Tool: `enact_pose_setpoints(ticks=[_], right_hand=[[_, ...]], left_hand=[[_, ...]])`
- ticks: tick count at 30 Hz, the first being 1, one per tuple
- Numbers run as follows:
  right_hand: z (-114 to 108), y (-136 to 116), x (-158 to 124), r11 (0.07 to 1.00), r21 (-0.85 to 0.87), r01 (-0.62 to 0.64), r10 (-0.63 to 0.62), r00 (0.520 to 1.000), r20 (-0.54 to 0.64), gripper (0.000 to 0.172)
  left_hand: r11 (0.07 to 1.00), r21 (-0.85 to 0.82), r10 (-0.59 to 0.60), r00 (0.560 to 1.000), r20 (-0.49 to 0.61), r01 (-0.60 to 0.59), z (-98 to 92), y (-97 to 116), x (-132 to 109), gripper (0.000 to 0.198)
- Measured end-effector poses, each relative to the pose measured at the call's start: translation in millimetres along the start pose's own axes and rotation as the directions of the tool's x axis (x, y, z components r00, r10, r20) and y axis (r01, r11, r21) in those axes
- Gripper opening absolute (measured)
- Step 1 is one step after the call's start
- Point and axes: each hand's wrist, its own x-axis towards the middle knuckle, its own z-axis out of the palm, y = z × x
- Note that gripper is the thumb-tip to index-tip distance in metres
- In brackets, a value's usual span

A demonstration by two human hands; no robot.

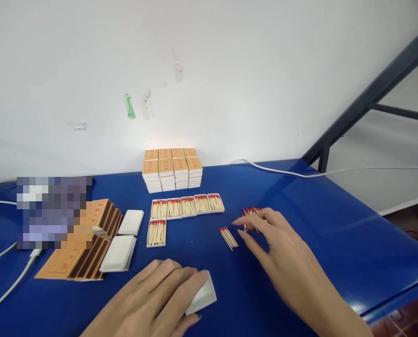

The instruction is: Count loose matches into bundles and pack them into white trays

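Note:
My left hand (159,295) is closed on a small white matchbox tray (205,299) near the front of the table; the part of the tray that shows holds nothing. My right hand (282,252) reaches over a pile of red-tipped matches (253,213), its thumb and index finger apart with nothing seen between them. Its palm and fingers cover part of that pile. Just left of those fingertips lies a small, roughly aligned bunch of matches (229,238). Several trays filled with matches (187,207) stand in a row further back, with one more filled tray (156,233) in front of the row's left end.
Closed orange matchboxes (172,168) are stacked against the white wall. On the left lie flat orange matchbox sleeves (82,260) and white trays (119,252), beside a pixelated item (54,210). White cables run along the left side and the back of the blue table (352,224).

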Motion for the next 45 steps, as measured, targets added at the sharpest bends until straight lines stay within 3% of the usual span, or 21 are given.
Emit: enact_pose_setpoints(ticks=[4, 8, 20, 26, 32, 37, 45], right_hand=[[-1.2, 8.5, -7.2, 0.987, -0.057, -0.151, 0.141, 0.979, -0.144, 0.018], [2.3, 8.0, -12.6, 0.973, -0.092, -0.213, 0.194, 0.965, -0.178, 0.024], [11.9, -19.9, -2.7, 0.979, -0.070, -0.193, 0.181, 0.971, -0.153, 0.018], [14.5, -23.9, -4.8, 0.989, -0.011, -0.148, 0.146, 0.984, -0.105, 0.025], [13.4, -13.7, -0.7, 0.971, -0.150, -0.185, 0.139, 0.951, -0.276, 0.022], [14.9, -13.4, 5.8, 0.955, -0.222, -0.197, 0.139, 0.958, -0.253, 0.018], [13.8, -27.1, -2.6, 0.980, -0.114, -0.162, 0.134, 0.966, -0.222, 0.022]], left_hand=[[1.000, -0.007, -0.014, 1.000, 0.005, 0.014, 0.4, 0.4, -3.2, 0.038], [1.000, -0.002, -0.008, 1.000, -0.001, 0.008, 2.8, -0.2, -7.6, 0.036], [1.000, 0.000, -0.009, 1.000, 0.003, 0.009, 2.1, -0.2, -2.3, 0.036], [0.999, -0.024, -0.023, 1.000, 0.021, 0.023, 2.6, -0.1, -6.4, 0.035], [0.999, -0.023, -0.023, 1.000, 0.020, 0.023, 4.4, 1.8, -7.4, 0.037], [1.000, -0.005, -0.024, 1.000, -0.006, 0.024, 3.8, 0.9, -4.9, 0.037], [1.000, 0.001, -0.014, 1.000, -0.006, 0.015, 1.3, -0.3, -3.1, 0.037]])
